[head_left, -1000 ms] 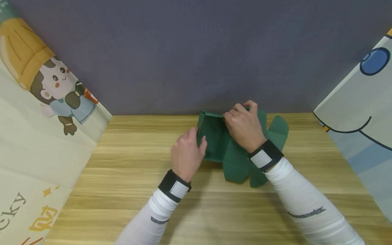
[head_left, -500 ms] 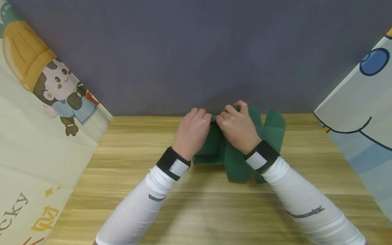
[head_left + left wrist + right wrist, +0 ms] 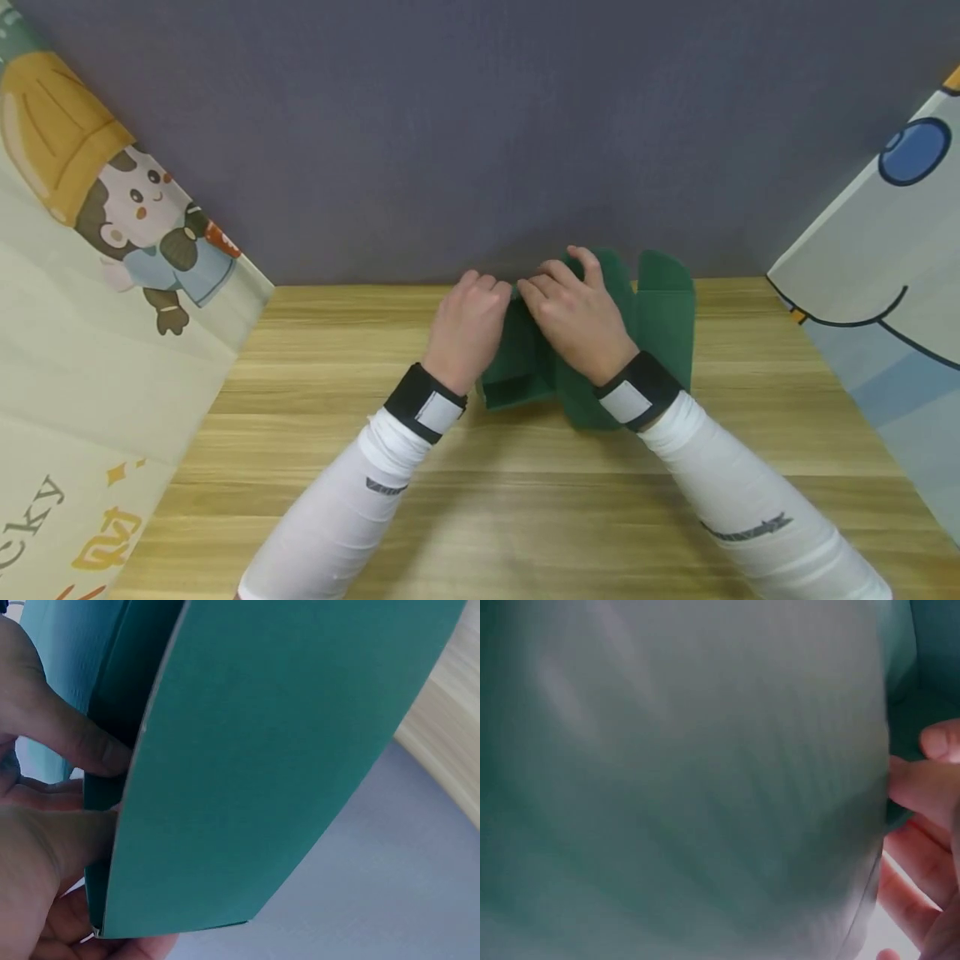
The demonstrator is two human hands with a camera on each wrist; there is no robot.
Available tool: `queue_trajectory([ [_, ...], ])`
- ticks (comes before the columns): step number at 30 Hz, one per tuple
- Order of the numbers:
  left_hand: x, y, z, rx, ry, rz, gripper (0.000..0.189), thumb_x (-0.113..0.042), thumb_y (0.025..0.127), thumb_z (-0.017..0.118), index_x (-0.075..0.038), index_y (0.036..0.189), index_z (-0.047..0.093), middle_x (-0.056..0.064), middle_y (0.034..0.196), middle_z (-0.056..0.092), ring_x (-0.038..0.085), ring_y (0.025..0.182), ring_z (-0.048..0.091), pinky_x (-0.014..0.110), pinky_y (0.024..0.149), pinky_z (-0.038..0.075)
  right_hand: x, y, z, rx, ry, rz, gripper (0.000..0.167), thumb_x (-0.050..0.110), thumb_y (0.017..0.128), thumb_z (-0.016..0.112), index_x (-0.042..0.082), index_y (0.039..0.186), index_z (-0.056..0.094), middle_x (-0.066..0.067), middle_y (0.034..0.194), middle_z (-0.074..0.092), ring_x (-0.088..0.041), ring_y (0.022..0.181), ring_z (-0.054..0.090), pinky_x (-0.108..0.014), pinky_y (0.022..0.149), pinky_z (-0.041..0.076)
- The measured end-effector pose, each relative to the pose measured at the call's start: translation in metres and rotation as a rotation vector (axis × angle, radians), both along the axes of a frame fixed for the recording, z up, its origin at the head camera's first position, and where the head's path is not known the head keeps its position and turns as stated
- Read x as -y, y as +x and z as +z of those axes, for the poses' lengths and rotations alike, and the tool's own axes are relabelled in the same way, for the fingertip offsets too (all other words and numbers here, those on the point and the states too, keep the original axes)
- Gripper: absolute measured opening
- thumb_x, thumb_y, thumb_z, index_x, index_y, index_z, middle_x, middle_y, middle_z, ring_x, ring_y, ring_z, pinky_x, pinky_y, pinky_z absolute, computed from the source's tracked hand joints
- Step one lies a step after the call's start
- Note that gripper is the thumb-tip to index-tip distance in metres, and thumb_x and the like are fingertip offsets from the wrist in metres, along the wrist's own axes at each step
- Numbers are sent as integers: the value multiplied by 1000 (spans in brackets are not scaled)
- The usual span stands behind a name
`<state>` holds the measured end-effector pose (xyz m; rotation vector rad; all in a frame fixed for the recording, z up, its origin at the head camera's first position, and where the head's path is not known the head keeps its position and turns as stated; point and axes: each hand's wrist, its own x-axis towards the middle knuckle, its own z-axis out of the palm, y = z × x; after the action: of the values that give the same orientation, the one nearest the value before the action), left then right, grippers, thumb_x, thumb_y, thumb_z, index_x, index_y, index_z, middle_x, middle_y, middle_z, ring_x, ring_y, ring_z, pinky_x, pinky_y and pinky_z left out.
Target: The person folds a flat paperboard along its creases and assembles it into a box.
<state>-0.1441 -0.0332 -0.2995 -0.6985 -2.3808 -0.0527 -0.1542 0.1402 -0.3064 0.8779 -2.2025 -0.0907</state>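
A green cardboard box (image 3: 517, 367), partly folded up, stands near the back edge of the table with its inside facing up. My left hand (image 3: 468, 329) grips its far left corner, fingers curled over the rim. Close beside it, my right hand (image 3: 577, 317) pinches the box's far edge near the lid's fold. The lid (image 3: 667, 321) spreads to the right with rounded flaps, partly covered by my right hand. In the left wrist view, a flat side panel (image 3: 247, 765) fills the middle, with fingers at its edge. The right wrist view is mostly a blurred green panel (image 3: 682, 787).
The wooden table (image 3: 480, 517) runs back to a dark grey upright panel (image 3: 480, 142) just behind the box. Printed cloths with cartoon figures line the left side (image 3: 90, 358) and the right side (image 3: 862, 275).
My left hand has moved from the box's left side up to its far corner, next to the right hand. The right hand has shifted slightly left; the lid flaps have turned and risen.
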Motion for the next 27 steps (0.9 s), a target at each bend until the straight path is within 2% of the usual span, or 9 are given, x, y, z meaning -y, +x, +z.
queue_trajectory([
  [2, 3, 0, -1, 1, 19, 21, 15, 3, 89, 58, -4, 83, 69, 8, 77, 67, 21, 70, 57, 28, 66, 51, 0, 4, 0, -4, -18, 19, 27, -1, 92, 61, 5, 118, 67, -9, 115, 69, -28, 120, 54, -56, 114, 24],
  [4, 6, 0, -2, 9, 55, 45, 14, 2, 90, 58, -4, 83, 69, 8, 76, 67, 22, 70, 57, 28, 64, 52, 1, 9, 1, -14, -48, 44, 31, -1, 94, 58, 4, 124, 64, -10, 125, 65, -28, 130, 49, -56, 116, 21],
  [6, 11, 0, -4, 32, 101, 66, 12, -1, 91, 59, -3, 83, 69, 8, 76, 66, 22, 69, 57, 28, 62, 52, 1, 15, 3, -18, -88, 77, 31, 1, 96, 55, 4, 127, 61, -12, 130, 61, -29, 133, 46, -54, 115, 25],
  [9, 17, -1, -6, 78, 179, 87, 8, -5, 90, 63, -3, 84, 68, 8, 77, 67, 21, 70, 58, 29, 63, 53, 0, 23, 6, 0, -163, 118, 30, 6, 96, 57, 4, 126, 62, -12, 127, 62, -30, 124, 53, -49, 104, 39],
  [13, 26, -1, -10, 133, 284, 118, 5, -7, 88, 66, -3, 87, 69, 8, 80, 68, 22, 73, 61, 31, 67, 54, -5, 33, 6, 83, -263, 131, 28, 11, 90, 67, 3, 117, 65, -11, 109, 67, -29, 100, 61, -43, 82, 50],
  [16, 32, 0, -13, 156, 380, 152, 6, -8, 88, 66, -3, 90, 69, 8, 82, 69, 23, 74, 63, 32, 66, 54, -10, 40, 3, 175, -350, 92, 25, 15, 87, 71, 2, 108, 67, -10, 97, 68, -25, 85, 63, -38, 72, 53],
  [21, 40, 1, -20, 186, 514, 200, 7, -11, 87, 68, -4, 87, 69, 8, 80, 68, 20, 69, 64, 32, 57, 52, -16, 47, -8, 376, -509, -22, 27, 26, 89, 70, 1, 99, 70, -6, 79, 66, -16, 65, 60, -33, 59, 52],
  [27, 44, 4, -33, 234, 622, 223, 6, -12, 85, 68, -6, 83, 67, 6, 78, 68, 17, 64, 62, 31, 52, 49, -22, 46, -24, 596, -594, -157, 36, 40, 92, 64, 6, 90, 74, -2, 70, 68, -11, 59, 60, -33, 58, 52],
])
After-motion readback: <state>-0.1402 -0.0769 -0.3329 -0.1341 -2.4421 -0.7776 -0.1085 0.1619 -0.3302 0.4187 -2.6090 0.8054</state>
